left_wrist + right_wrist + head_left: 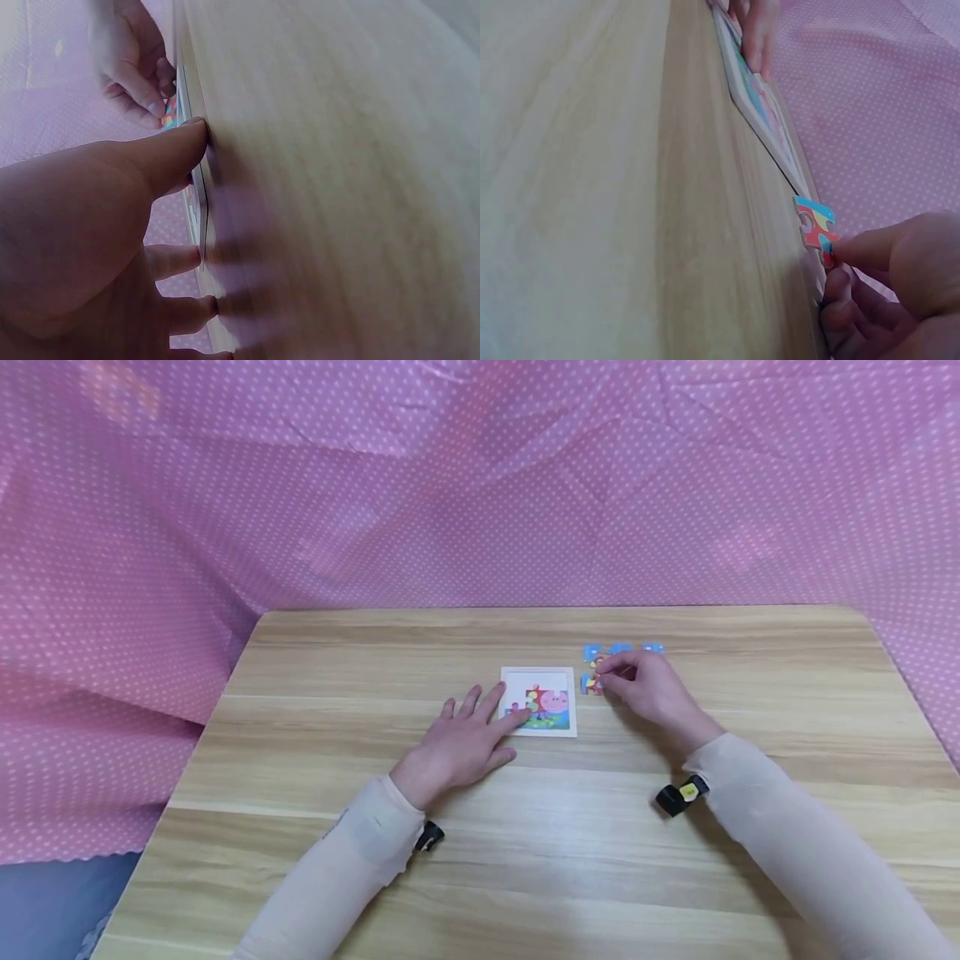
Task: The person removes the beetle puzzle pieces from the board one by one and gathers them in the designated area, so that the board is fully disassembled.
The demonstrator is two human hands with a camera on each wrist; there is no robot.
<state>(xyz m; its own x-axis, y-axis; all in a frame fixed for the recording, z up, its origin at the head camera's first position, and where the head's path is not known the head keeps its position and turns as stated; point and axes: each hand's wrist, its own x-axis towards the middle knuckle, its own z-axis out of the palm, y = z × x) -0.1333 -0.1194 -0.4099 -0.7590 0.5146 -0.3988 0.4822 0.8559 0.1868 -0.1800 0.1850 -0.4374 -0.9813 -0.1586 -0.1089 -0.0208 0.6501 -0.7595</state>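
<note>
A white-framed jigsaw puzzle [555, 703] lies on the table, its lower and right part filled with pieces showing a pink cartoon pig. My left hand [468, 742] rests with spread fingers over its left side, the index fingertip on the filled part. In the left wrist view the thumb [176, 154] touches down near the frame's edge. To the right of the frame, my right hand [651, 689] pinches a puzzle piece [815, 223] coloured red, yellow and blue between thumb and index finger. The piece appears tilted up in the right wrist view.
Several loose blue puzzle pieces [621, 648] lie beyond the right hand, partly hidden by it. The wooden table [360, 660] reaches back to a pink dotted cloth [480, 527] hanging behind it. Black wrist bands [681, 795] sit on both forearms.
</note>
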